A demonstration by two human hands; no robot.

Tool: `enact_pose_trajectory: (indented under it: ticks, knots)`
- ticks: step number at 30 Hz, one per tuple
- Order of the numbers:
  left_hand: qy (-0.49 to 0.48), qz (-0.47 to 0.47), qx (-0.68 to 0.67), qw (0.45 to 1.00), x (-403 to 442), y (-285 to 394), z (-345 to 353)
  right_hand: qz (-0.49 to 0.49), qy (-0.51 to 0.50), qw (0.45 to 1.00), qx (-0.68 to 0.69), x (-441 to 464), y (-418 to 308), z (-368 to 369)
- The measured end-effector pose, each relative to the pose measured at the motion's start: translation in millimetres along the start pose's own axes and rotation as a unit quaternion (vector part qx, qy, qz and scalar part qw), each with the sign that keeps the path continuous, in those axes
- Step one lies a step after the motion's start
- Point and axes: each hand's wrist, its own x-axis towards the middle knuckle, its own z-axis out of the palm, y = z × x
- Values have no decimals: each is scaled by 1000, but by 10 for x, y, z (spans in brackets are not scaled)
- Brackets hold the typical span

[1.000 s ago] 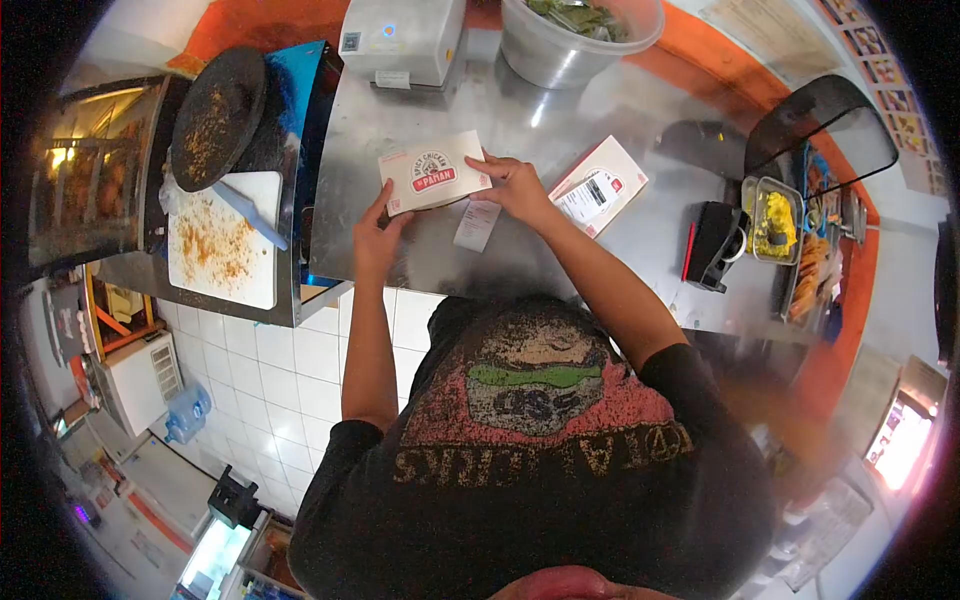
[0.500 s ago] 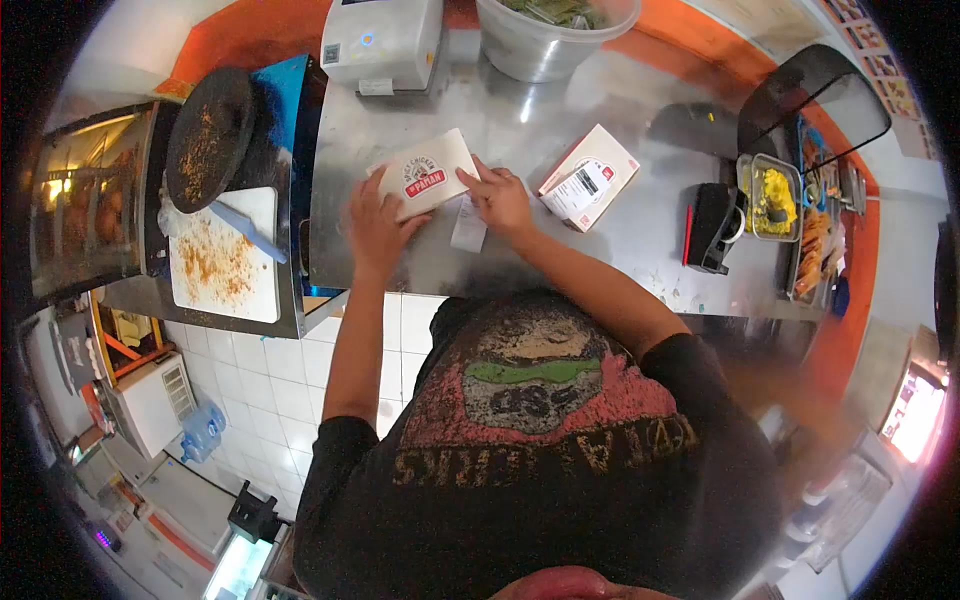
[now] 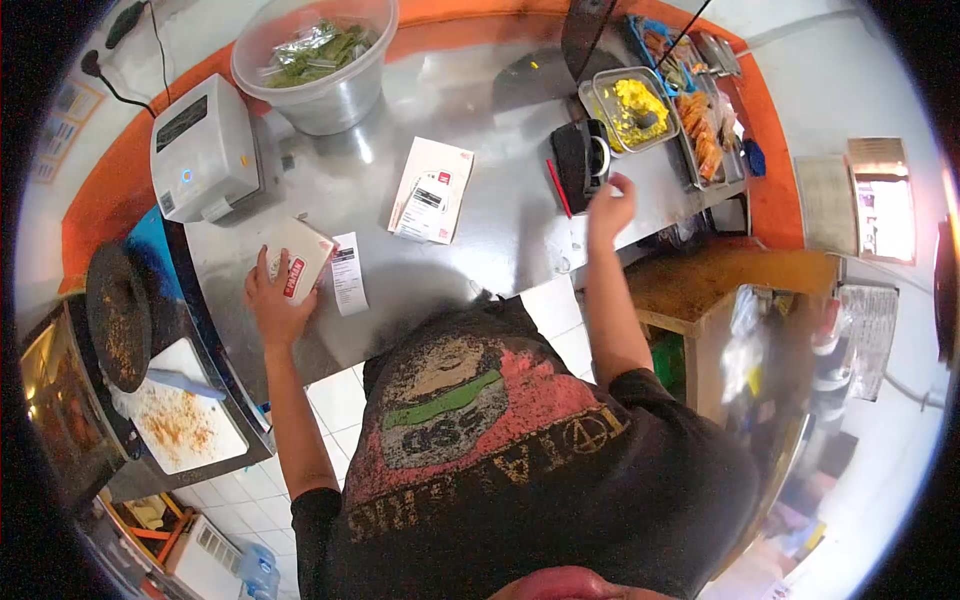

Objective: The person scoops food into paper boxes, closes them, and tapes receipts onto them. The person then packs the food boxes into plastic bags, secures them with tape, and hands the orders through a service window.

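Open counter (image 3: 505, 215) runs between two obstacles, the labelled box (image 3: 431, 190) and black dispenser (image 3: 572, 170).

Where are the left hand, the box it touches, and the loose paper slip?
Left hand (image 3: 278, 310): head view, its back.
Box (image 3: 304, 251): head view, top panel.
Paper slip (image 3: 349, 275): head view, printed face.

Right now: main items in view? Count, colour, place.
Counter: 1, silver, centre
PAMAN carton: 1, white, counter's left
Labelled carton: 1, white, counter's middle
Paper slip: 1, white, beside PAMAN carton
Label printer: 1, white, counter's left
Tub: 1, translucent, counter's back
Tape dispenser: 1, black, counter's right
Food container: 1, clear, counter's right
Cutting board: 1, white, far left
Knife: 1, blue, on cutting board
Water jug: 1, blue, floor
Left hand: 1, bare, on PAMAN carton
Right hand: 1, bare, near tape dispenser
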Motion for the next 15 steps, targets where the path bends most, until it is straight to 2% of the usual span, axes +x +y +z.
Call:
enact_pose_trajectory:
  ticks: [2, 3, 5, 6, 8, 9, 10, 12, 14, 15]
  knots:
    - [10, 2, -3, 1000, -24, 15, -8, 130, -74, 989, 14, 219, 354, -114]
    - [7, 2, -2, 1000, -28, 21, -13, 132, -73, 988, 15, 262, 432, -115]
    - [5, 6, 2, 1000, -14, 14, -20, 266, -250, 915, 173, 350, 573, -85]
    - [6, 11, 4, 1000, -13, -3, -2, 269, -247, 914, 175, 437, 693, -62]
    - [7, 22, 7, 1000, -25, -15, 15, 393, -367, 811, 231, 561, 902, -46]
    - [1, 17, -1, 1000, -28, -19, 17, 428, -337, 787, 290, 514, 763, -108]
    - [-5, 12, -9, 1000, -29, -22, 7, 430, -334, 786, 293, 430, 658, -207]
    - [-5, 11, -9, 1000, -24, -7, -1, 439, -203, 733, 479, 291, 527, -386]
    - [-11, 8, -9, 1000, -44, 11, -17, 427, -188, 737, 488, 131, 599, -485]
    - [-19, 2, -6, 1000, -41, 24, -32, 416, -189, 771, 444, 20, 627, -536]
